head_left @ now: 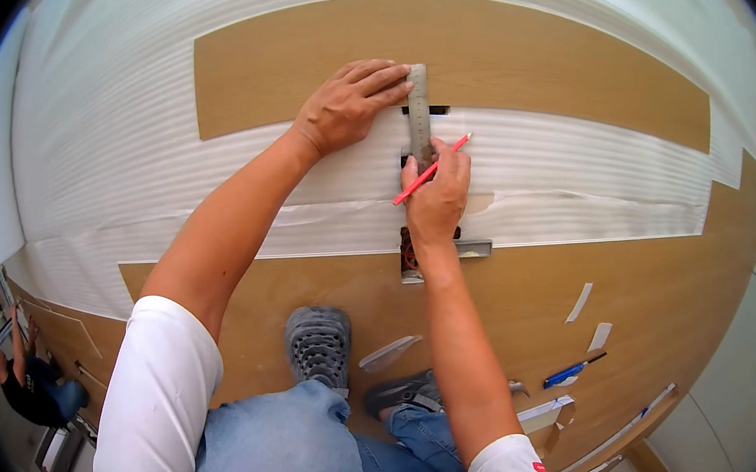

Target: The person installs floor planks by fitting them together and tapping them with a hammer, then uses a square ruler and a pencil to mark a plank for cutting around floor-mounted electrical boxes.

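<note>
Right hand, nearer the body, pinches a red pencil whose tip meets the right edge of the metal ruler, which runs straight away from the person across the white underlay, while the left hand lies flat, fingers spread, pressing its far end onto the loose plank.

Floor open from 9 to 12 o'clock of left hand. Metal square blocks 3 o'clock; blue knife and offcuts clutter 4 o'clock.
</note>
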{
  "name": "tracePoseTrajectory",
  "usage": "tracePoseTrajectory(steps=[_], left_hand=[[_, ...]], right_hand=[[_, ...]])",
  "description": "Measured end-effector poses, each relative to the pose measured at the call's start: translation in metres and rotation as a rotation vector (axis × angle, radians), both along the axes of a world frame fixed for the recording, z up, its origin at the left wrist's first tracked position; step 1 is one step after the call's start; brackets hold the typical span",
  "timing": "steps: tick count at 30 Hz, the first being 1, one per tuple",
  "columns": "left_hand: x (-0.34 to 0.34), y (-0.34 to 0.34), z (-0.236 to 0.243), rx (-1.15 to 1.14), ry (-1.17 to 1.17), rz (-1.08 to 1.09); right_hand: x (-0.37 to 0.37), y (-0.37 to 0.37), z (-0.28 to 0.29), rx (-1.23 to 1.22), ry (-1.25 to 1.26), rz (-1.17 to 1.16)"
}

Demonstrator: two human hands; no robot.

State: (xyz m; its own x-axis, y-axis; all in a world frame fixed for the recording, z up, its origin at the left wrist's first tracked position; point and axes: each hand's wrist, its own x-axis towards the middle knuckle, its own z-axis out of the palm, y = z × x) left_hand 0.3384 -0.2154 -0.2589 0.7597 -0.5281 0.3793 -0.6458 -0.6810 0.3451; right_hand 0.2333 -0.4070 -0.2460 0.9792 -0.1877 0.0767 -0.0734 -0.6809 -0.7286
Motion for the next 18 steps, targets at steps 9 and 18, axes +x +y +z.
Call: tracePoseTrajectory(steps=[9,18], left_hand=[[0.0007,0.0037,-0.0002,0.021,0.003,-0.012],[0.0012,0.0027,-0.0025,0.018,-0.002,-0.008]], right_hand=[[-0.0006,0.0011,-0.0001,0.069,0.014,-0.013],[-0.0003,0.003,-0.0061,0.029,-0.036,-0.016]])
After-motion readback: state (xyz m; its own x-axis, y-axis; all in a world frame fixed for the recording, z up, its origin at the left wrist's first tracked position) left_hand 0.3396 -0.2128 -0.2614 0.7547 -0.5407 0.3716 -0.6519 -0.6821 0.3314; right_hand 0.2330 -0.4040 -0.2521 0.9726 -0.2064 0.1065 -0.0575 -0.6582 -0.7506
